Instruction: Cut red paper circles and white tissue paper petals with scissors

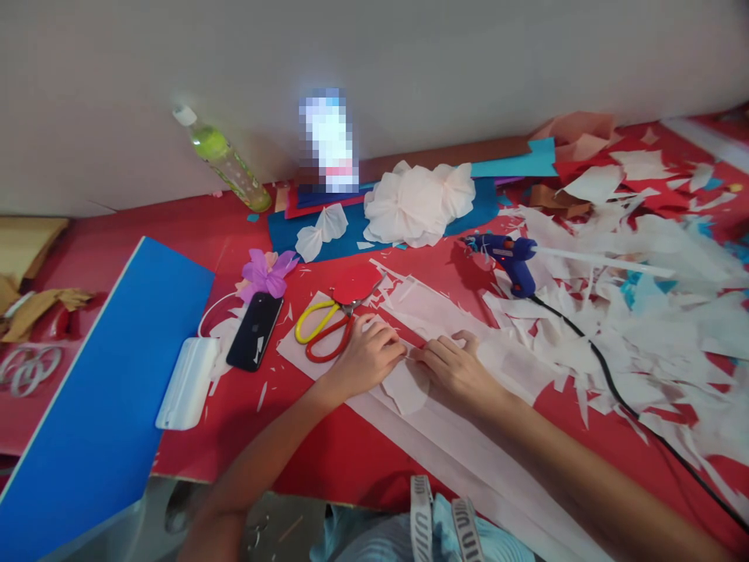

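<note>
Both of my hands rest on a long strip of white tissue paper (462,460) on the red table (328,460). My left hand (368,359) is curled, its fingertips pinching the paper. My right hand (456,367) meets it fingertip to fingertip, also pinching the paper where a small folded piece (409,388) sits. Scissors (324,328) with yellow and red handles lie just left of my left hand, their blades next to a red paper shape (356,285).
A blue glue gun (509,257) with a black cord (620,390) stands to the right among white paper scraps (655,328). White tissue flowers (418,203), a purple flower (266,272), a black phone (256,329), a white power bank (188,382), a blue board (105,398) and a green bottle (225,160) lie about.
</note>
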`<state>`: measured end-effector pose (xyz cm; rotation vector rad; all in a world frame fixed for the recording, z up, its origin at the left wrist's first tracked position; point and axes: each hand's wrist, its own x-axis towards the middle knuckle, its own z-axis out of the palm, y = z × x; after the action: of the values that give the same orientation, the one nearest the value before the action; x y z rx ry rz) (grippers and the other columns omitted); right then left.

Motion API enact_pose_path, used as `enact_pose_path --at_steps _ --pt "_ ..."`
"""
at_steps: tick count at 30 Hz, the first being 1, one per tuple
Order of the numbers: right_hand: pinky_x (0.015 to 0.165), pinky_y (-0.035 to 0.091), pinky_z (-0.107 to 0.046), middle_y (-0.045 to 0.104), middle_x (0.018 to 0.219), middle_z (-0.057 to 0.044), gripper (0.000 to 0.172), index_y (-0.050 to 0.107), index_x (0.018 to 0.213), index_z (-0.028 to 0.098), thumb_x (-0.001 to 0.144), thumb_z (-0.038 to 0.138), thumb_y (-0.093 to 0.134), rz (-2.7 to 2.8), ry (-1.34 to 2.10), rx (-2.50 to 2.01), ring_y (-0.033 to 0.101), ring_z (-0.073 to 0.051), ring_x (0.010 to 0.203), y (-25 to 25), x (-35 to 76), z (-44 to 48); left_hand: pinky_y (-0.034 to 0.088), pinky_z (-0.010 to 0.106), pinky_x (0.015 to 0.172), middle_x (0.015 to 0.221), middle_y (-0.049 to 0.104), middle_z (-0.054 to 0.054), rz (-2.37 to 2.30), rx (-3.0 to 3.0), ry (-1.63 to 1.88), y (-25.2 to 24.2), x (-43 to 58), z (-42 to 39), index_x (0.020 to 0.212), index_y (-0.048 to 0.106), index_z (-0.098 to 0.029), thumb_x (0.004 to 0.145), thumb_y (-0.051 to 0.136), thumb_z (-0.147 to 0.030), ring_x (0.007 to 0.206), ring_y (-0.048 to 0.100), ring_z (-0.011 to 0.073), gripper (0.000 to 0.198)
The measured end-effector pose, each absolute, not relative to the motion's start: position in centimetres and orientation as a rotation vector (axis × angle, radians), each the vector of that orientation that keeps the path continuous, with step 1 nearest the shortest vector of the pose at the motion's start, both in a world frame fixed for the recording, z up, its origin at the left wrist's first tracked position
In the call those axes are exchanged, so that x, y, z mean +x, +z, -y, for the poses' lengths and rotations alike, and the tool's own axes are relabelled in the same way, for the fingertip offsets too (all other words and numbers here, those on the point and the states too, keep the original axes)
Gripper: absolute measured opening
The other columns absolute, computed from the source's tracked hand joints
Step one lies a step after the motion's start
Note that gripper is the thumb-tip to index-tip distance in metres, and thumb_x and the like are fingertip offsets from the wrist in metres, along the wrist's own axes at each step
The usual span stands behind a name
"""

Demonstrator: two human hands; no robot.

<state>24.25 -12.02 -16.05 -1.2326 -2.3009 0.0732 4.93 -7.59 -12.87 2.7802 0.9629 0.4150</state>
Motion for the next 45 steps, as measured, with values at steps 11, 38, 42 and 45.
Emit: enact_pose_path --at_steps 11,38,42,45 --pt "0.079 0.023 -0.036 0.063 0.079 -0.002 0.012 0.053 0.088 0.017 0.087 0.011 0.043 2.224 0.235 -1.240 0.052 -0.013 0.070 -14.7 24.4 12.0 0.030 0.040 0.097 0.096 0.065 0.003 -1.065 2.564 0.512 -12.5 4.6 7.9 0.104 0.057 -0.020 0.091 0.045 -0.027 0.094 0.054 0.0165 0.019" --pt "0.084 0.043 -0.036 0.068 0.090 -0.006 0.015 0.062 0.095 0.017 0.085 0.020 0.050 2.356 -0.095 -0.569 0.058 -0.018 0.090 -12.0 24.8 13.6 0.038 0.034 0.088 0.098 0.056 0.003 -0.987 2.386 0.686 -12.5 4.6 8.7 0.089 0.062 -0.024 0.085 0.046 -0.016 0.094 0.051 0.0160 0.019" --pt "0.092 0.041 -0.044 0.065 0.101 -0.010 0.021 0.059 0.101 0.016 0.085 0.020 0.047 2.341 0.144 -0.782 0.055 -0.023 0.103 -12.6 24.7 12.3 0.038 0.036 0.087 0.100 0.058 0.004 -1.049 2.555 0.688 -12.8 4.3 8.2 0.102 0.059 -0.022 0.085 0.041 -0.009 0.093 0.051 0.0171 0.028" --pt "0.091 0.041 -0.045 0.061 0.104 -0.011 0.024 0.059 0.103 0.018 0.082 0.017 0.047 2.391 0.261 -0.991 0.056 -0.023 0.097 -13.2 24.8 11.8 0.038 0.038 0.087 0.091 0.060 0.005 -1.226 2.617 0.694 -12.6 4.5 8.8 0.099 0.058 -0.019 0.085 0.040 -0.009 0.088 0.051 0.0179 0.025"
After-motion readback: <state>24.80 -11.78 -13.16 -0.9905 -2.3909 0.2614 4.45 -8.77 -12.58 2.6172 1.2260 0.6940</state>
